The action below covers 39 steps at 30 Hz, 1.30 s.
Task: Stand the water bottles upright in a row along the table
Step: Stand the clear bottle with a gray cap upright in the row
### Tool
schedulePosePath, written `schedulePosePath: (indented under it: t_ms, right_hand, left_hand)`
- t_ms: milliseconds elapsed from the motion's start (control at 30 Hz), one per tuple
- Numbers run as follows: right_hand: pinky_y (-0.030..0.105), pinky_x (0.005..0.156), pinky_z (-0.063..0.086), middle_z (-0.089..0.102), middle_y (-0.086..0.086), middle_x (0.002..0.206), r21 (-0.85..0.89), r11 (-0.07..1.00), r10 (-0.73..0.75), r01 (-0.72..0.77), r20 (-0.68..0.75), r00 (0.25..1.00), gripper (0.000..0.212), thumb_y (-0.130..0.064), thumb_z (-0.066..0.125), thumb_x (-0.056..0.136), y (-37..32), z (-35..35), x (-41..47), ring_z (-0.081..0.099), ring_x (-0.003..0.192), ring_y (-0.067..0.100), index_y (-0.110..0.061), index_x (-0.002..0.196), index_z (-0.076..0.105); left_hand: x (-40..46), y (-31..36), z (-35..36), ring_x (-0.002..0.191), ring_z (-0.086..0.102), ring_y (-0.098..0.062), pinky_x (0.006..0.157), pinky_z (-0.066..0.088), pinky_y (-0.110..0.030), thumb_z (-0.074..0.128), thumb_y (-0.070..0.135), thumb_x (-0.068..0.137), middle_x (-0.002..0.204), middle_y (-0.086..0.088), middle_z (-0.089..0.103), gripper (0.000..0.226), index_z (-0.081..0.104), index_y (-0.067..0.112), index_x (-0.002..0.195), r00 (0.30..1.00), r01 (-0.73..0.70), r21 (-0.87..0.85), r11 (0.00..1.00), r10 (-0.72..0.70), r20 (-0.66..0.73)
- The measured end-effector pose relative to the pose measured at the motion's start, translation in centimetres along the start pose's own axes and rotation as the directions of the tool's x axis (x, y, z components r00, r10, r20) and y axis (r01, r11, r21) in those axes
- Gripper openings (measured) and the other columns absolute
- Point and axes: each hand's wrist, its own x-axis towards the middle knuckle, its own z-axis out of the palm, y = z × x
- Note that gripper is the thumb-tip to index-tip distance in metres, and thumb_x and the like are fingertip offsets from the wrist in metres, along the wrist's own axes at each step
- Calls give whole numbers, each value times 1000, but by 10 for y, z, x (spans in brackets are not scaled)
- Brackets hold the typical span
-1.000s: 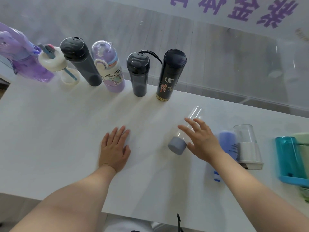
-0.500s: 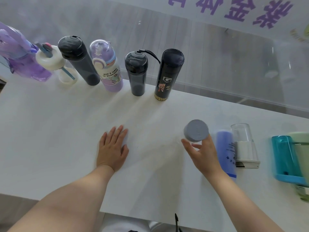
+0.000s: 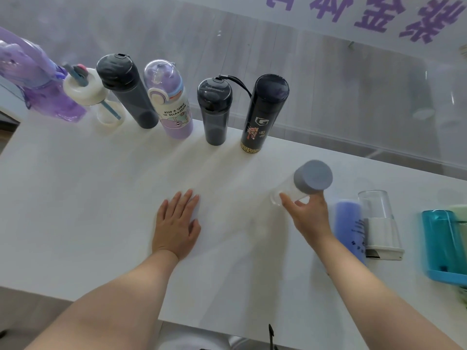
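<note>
My right hand [image 3: 307, 215] grips a clear bottle with a grey cap [image 3: 312, 178], held off the table with the cap up and tilted toward me. My left hand [image 3: 177, 224] lies flat on the white table [image 3: 88, 198], fingers apart, holding nothing. Along the far edge several bottles stand upright in a row: a purple bottle [image 3: 48, 97], a white-lidded straw bottle [image 3: 88, 89], a tall dark grey bottle [image 3: 126, 89], a lilac cartoon bottle [image 3: 171, 107], a short dark bottle with a strap [image 3: 214, 109] and a black flask [image 3: 262, 114].
To the right of my right hand lie a purple-blue bottle [image 3: 350, 228], a clear bottle with a white base [image 3: 379, 223] and a teal bottle [image 3: 442, 246], all on their sides. A glass wall with purple lettering runs behind the table.
My right hand took hold of the lying clear bottle, turned it cap-up and lifted it toward the row. My left hand stayed flat on the table.
</note>
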Motion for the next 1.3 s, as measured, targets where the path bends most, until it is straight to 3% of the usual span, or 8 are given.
schedulePosePath:
  t_ms: [67, 133, 300, 600, 833, 1000, 1100, 1300]
  right_hand:
    - [-3, 71, 38, 58, 3, 123, -29, 999, -27, 26, -39, 999, 68, -31, 77, 76, -8, 1, 21, 58, 109, 21, -16, 133, 44]
    - [-4, 67, 34, 60, 1, 116, -60, 997, -53, 49, -73, 996, 63, -26, 76, 77, -18, 3, 40, 57, 104, 18, -16, 131, 45]
    - [21, 84, 37, 58, -3, 117, -102, 992, -85, 75, -96, 992, 70, -31, 75, 75, -31, 10, 82, 54, 104, 14, -18, 135, 39]
    - [24, 88, 38, 57, 3, 126, -157, 984, -102, 85, -100, 990, 80, -39, 72, 71, -38, 15, 123, 53, 110, 17, -15, 137, 34]
    - [25, 91, 38, 54, 4, 129, -163, 983, -106, 88, -107, 989, 79, -32, 74, 76, -37, 16, 127, 52, 113, 18, -14, 139, 30]
    - [31, 89, 41, 45, 7, 124, -263, 964, -50, 36, -46, 998, 74, -38, 77, 74, -25, 17, 126, 48, 115, 24, -11, 127, 33]
    - [36, 97, 42, 40, 6, 134, -244, 970, 4, -17, -51, 999, 85, -42, 77, 74, -16, 16, 116, 44, 120, 22, -16, 138, 27]
    - [38, 107, 37, 39, 11, 143, -283, 959, -24, 15, -30, 999, 78, -26, 73, 83, -6, 5, 63, 41, 129, 23, -12, 144, 27]
  left_hand:
    - [0, 0, 0, 143, 24, -19, 116, 12, -42, 33, 35, 85, 154, 4, 31, 60, 35, 25, 144, 1000, 0, -5, 1000, 0, 3]
    - [0, 0, 0, 142, 25, -20, 116, 13, -42, 34, 34, 85, 153, 3, 32, 59, 36, 25, 144, 1000, 0, -9, 1000, 0, 1]
    - [1, 0, 1, 142, 26, -20, 115, 15, -44, 36, 33, 85, 153, 3, 33, 59, 36, 25, 143, 1000, -1, -19, 1000, 1, -2]
    - [2, -1, 1, 143, 24, -20, 116, 15, -45, 37, 32, 85, 153, 3, 33, 60, 36, 25, 144, 1000, -9, -27, 1000, 9, 2]
    - [1, -1, 0, 142, 24, -19, 116, 14, -43, 37, 31, 85, 153, 3, 34, 59, 38, 24, 143, 1000, -12, -35, 999, 11, -10]
    - [2, -2, 0, 142, 25, -19, 116, 15, -44, 37, 32, 85, 153, 4, 33, 58, 37, 25, 143, 1000, -8, -46, 999, 8, -11]
    - [1, -3, 1, 142, 25, -20, 116, 15, -44, 37, 32, 85, 153, 4, 33, 58, 37, 25, 143, 1000, -12, -48, 999, 12, -12]
    - [1, -2, -1, 142, 26, -20, 116, 14, -44, 36, 31, 84, 153, 3, 33, 59, 38, 24, 143, 1000, -11, -47, 999, 11, 0]
